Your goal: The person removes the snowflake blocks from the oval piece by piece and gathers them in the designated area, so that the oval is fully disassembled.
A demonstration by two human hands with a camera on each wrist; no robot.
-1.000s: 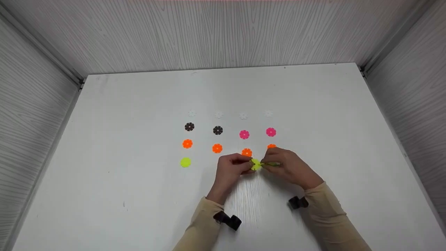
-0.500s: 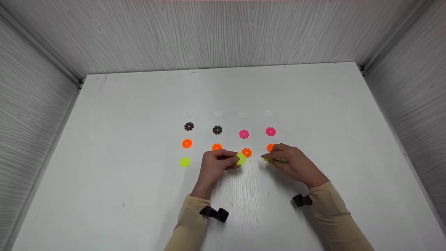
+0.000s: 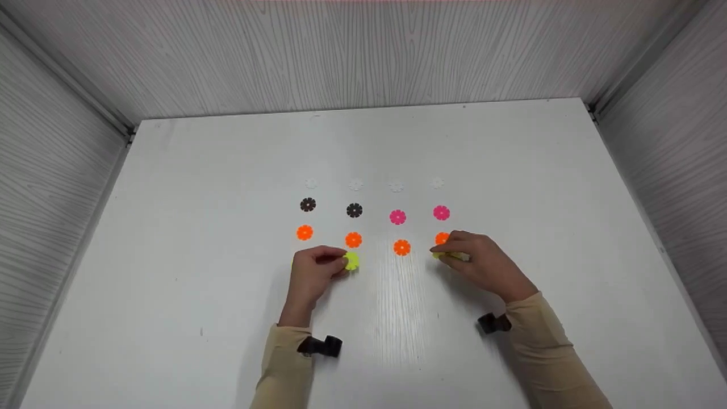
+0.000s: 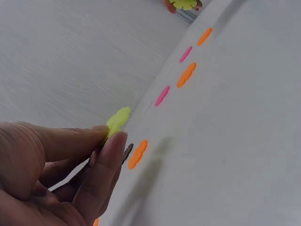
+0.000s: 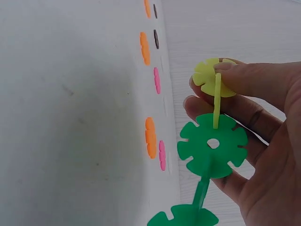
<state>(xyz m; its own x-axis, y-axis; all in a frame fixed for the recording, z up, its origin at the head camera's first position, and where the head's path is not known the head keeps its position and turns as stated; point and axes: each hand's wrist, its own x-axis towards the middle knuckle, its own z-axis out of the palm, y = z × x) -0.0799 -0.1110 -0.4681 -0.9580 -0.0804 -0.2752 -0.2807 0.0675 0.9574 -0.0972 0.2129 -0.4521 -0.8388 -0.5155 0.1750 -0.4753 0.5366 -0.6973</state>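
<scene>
My left hand (image 3: 312,272) pinches a yellow notched plastic disc (image 3: 352,261) between thumb and fingers, just below an orange disc. The left wrist view shows the yellow disc (image 4: 120,117) tilted, above the tabletop. My right hand (image 3: 483,261) grips a chain of interlocking discs. In the right wrist view the thumb presses a yellow disc (image 5: 203,77) at its end. A second yellow disc (image 5: 217,101), edge-on, slots into a green disc (image 5: 195,146), and further green pieces (image 5: 200,216) hang below. Most of this chain is hidden behind the hand in the head view.
Loose discs lie in rows on the white table (image 3: 187,227): several white discs (image 3: 356,184) at the back, dark brown discs (image 3: 354,211) and pink discs (image 3: 397,217), then several orange discs (image 3: 402,247). Wood-grain panels (image 3: 363,57) enclose the back and sides.
My left hand has moved left with its yellow disc, away from the chain in my right hand, where the two met a second ago. The right hand has shifted only slightly. The loose yellow disc is now mostly covered.
</scene>
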